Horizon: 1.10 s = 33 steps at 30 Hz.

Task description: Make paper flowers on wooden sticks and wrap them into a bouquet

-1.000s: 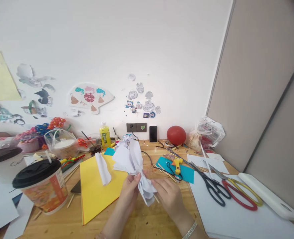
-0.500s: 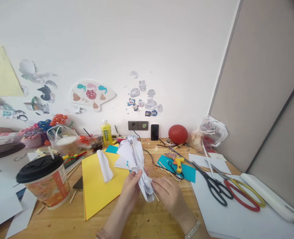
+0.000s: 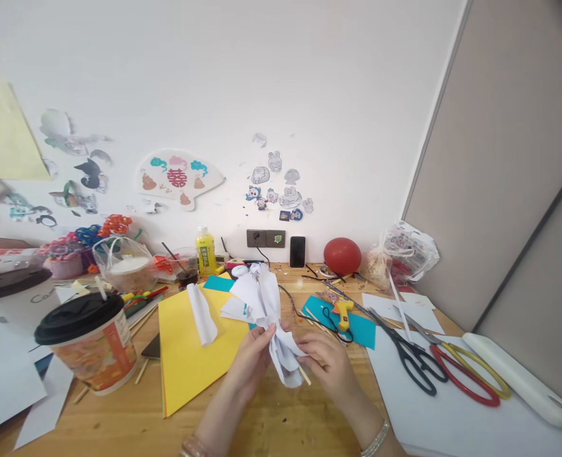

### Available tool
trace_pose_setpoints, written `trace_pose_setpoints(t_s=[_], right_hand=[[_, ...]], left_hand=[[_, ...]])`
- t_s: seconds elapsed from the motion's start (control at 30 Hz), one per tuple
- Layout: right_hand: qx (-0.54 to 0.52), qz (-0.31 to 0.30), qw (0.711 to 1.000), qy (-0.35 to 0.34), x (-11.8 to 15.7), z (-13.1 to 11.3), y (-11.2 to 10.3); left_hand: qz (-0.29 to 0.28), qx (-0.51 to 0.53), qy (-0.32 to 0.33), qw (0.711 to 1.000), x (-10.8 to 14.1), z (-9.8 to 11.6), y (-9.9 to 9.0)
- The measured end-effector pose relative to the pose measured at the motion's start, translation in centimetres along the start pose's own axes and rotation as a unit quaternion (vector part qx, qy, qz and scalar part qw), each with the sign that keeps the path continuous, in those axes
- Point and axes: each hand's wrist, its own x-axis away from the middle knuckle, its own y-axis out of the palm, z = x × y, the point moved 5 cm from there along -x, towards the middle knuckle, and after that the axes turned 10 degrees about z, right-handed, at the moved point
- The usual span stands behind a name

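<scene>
A bundle of crumpled white paper (image 3: pixel 267 298), fanned at the top and gathered in the middle, is held above the wooden table. My left hand (image 3: pixel 253 357) is closed round its gathered middle, thumb in front. My right hand (image 3: pixel 327 363) pinches the lower right edge of the paper between thumb and fingers. A thin wooden stick (image 3: pixel 305 376) pokes out below the paper, near my right fingertips. Behind the bundle, partly hidden, lie more white paper pieces.
Yellow sheets (image 3: pixel 190 374) with a rolled white paper (image 3: pixel 201 315) lie left, beside a lidded cup (image 3: pixel 93 346). To the right are a yellow glue gun (image 3: pixel 343 315) on blue paper, black scissors (image 3: pixel 416 363) and red-and-yellow scissors (image 3: pixel 471 374). A red balloon (image 3: pixel 342 256) sits behind.
The paper bundle has tilted and shifted slightly right, and more of the stick shows below it. My right hand's fingers have moved up to the paper's edge. The view has shifted slightly.
</scene>
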Motion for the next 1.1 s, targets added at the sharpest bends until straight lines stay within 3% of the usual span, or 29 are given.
trace_pose_setpoints(t_s=[0.2, 0.43, 0.87, 1.1], right_hand=[[0.012, -0.001, 0.999, 0.046, 0.3, 0.2, 0.1], [0.015, -0.049, 0.998, 0.023, 0.5, 0.0, 0.9], [0.109, 0.026, 0.993, -0.03, 0.6, -0.7, 0.2], [0.088, 0.015, 0.995, -0.041, 0.3, -1.1, -0.1]], left_hand=[[-0.025, -0.02, 0.013, 0.999, 0.2, 0.2, 0.3], [0.013, -0.029, 0.014, 0.999, 0.2, 0.3, 0.2], [0.001, -0.036, 0.054, 0.998, 0.5, 1.1, 0.8], [0.016, -0.033, 0.056, 0.998, 0.6, 1.2, 0.8]])
